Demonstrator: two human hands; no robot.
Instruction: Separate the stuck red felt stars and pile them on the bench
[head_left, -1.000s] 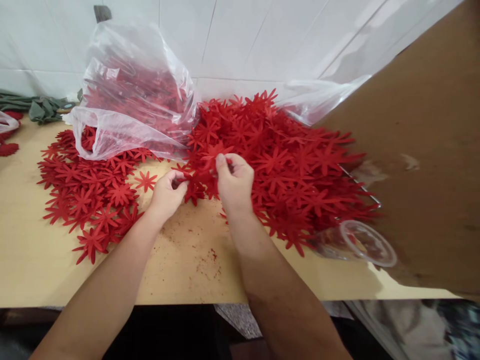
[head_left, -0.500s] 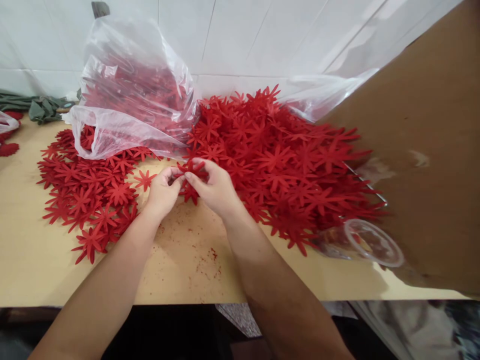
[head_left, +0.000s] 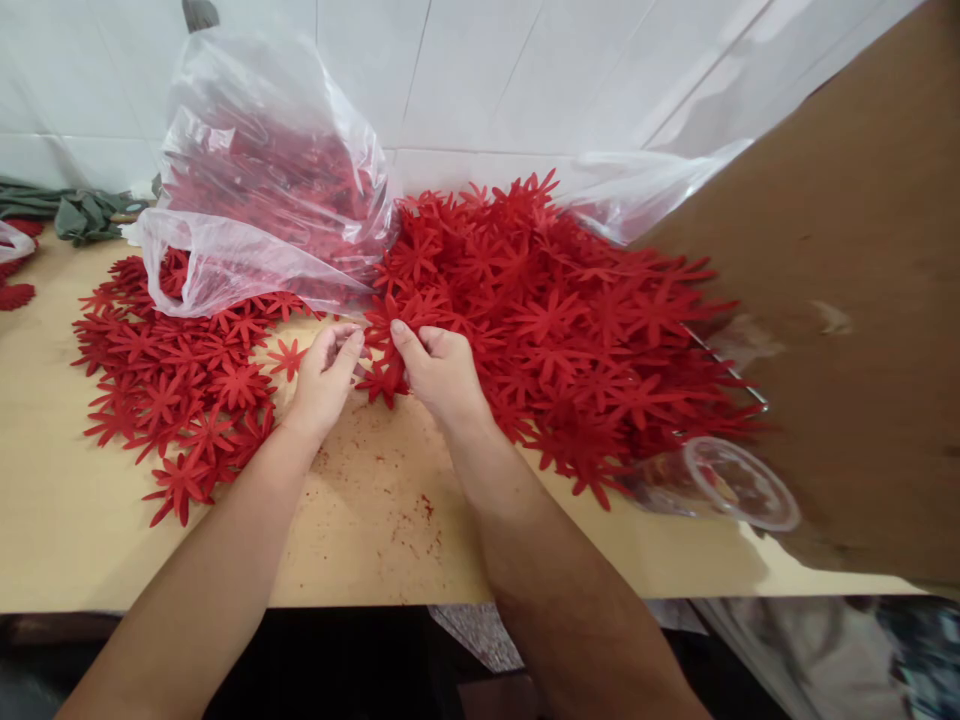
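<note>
My right hand (head_left: 448, 375) pinches a red felt-like flower (head_left: 409, 308) under its thumb at the left edge of a large heap of such flowers (head_left: 540, 310). Its other fingers curl out of sight. To the left, my left hand (head_left: 324, 375) holds nothing that I can see, its thumb and fingers slightly apart. Below the gap between my hands lies another red flower (head_left: 384, 380). A single flower (head_left: 286, 358) rests on the table just left of my left hand, beside a flatter spread of flowers (head_left: 172, 385).
A clear plastic bag (head_left: 270, 200) full of red pieces stands against the tiled wall (head_left: 480, 80). On the right, a clear plastic tub (head_left: 739, 485) lies tipped by a brown board (head_left: 847, 330). Red crumbs dot the table (head_left: 360, 560). Green cloth (head_left: 82, 215) lies at far left.
My hands were together on a red flower and have now parted. The right hand has moved slightly right with a flower; the left has let go.
</note>
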